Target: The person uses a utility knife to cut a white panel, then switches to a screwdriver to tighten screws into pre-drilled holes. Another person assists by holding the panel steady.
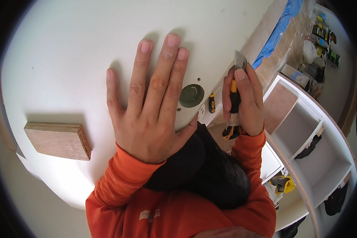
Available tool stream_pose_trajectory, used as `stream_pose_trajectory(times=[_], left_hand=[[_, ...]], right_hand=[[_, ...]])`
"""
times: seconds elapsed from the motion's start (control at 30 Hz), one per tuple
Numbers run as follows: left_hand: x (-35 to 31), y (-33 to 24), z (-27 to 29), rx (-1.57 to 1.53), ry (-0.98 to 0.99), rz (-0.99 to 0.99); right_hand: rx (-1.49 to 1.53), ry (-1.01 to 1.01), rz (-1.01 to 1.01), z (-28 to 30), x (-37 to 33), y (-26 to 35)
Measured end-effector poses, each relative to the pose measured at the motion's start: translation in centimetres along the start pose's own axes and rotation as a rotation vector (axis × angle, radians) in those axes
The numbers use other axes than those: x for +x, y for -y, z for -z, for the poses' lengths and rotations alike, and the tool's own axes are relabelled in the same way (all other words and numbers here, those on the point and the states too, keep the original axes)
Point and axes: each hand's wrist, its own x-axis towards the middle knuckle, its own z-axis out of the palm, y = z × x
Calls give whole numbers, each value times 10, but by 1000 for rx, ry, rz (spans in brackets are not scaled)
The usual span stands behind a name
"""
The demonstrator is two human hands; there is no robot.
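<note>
Lying flat, palm down on the white panel (75, 71), the left hand (146, 123) is fanning its little and ring fingers apart while its index and middle fingers are lying side by side and its thumb is reaching out to the panel's near edge; that broad contact is probably steadying the surface. The right hand (250, 97) is closing around a yellow-and-black utility knife (233, 89) just beyond the panel's right edge, its thumb pressing high up near the blade (240, 61), presumably for finer control. The blade is pointing away from the body, though whether it is touching the edge, I cannot tell. Between the hands, a round greenish recess (192, 95) is sitting in the panel, with a small hole showing on either side of it. A plywood block (57, 141) is resting well to the left, clear of both hands. Past the edge, another yellow-and-black handle (212, 104) is lying lower down, while dark-clothed legs (222, 170) are filling the space beneath the arms. White shelving (329, 170) is crowding the right side, limiting elbow room, and blue sheeting (279, 33) and a cluster of bottles (321, 51) are occupying the area beyond.
</note>
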Motion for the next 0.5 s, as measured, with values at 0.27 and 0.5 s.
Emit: stream_pose_trajectory(times=[0.27, 0.5], left_hand=[[1, -2, -1, -6, -7, -3], [0, -1, -1, -5, -1, -4]], right_hand=[[17, 19, 12, -1, 4, 3], [33, -9, -21, -2, -3, 1]])
